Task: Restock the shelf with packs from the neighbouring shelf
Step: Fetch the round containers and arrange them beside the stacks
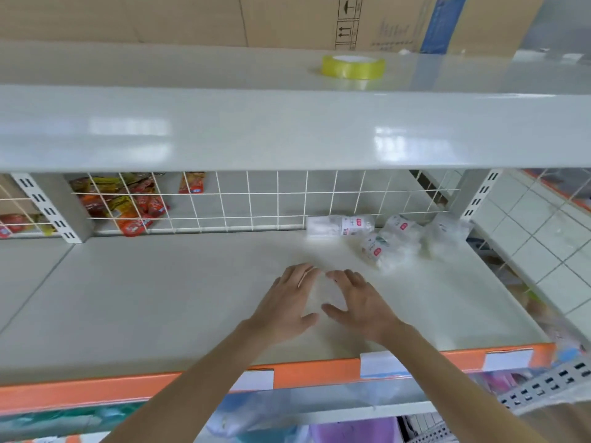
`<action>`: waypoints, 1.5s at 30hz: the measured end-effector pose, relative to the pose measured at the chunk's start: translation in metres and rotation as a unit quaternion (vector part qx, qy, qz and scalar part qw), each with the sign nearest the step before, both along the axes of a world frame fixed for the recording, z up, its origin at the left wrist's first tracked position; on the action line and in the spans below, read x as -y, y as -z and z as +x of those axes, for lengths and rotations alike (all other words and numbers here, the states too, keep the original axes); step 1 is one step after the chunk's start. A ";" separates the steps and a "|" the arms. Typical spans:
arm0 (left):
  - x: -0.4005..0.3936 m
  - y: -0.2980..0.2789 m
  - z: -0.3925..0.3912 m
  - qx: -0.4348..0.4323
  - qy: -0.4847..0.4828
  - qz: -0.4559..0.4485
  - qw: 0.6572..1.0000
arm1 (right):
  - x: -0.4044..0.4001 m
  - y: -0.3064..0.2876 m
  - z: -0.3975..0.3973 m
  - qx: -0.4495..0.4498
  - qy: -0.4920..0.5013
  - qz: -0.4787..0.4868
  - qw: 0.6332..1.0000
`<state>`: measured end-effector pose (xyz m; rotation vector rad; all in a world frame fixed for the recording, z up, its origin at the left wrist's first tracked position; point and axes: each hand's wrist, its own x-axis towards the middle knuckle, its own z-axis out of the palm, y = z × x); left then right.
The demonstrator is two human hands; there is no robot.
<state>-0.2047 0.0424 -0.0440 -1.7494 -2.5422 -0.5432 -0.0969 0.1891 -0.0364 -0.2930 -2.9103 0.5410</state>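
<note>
Both hands hover over the middle of the shelf point(160, 298). The left hand point(287, 305) and right hand point(358, 305) are released, fingers spread, grasping nothing; whether a clear pack lies between them cannot be told. The clear packs point(393, 241) lie heaped at the far right, against the wire grid point(256, 203). Red and yellow snack packs point(128, 203) show behind the grid at far left. Recommended: seat each pack flat, label forward, in rows from the far edge.

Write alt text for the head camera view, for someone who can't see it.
Left hand and right hand, open, hover side by side over a pale shelf. Clear packs lie at its back right by a wire grid; a yellow tape roll sits above.
</note>
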 end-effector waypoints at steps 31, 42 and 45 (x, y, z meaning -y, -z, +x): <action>0.156 -0.009 0.031 0.116 -0.357 0.126 0.918 | 0.095 -0.003 -0.031 -0.036 -0.081 -0.127 0.988; 0.345 -0.012 0.018 0.110 -0.471 0.169 0.859 | 0.278 -0.011 -0.092 -0.045 -0.229 -0.103 0.967; 0.407 -0.012 0.011 0.100 -0.484 0.163 0.854 | 0.341 -0.009 -0.106 -0.050 -0.250 -0.099 0.962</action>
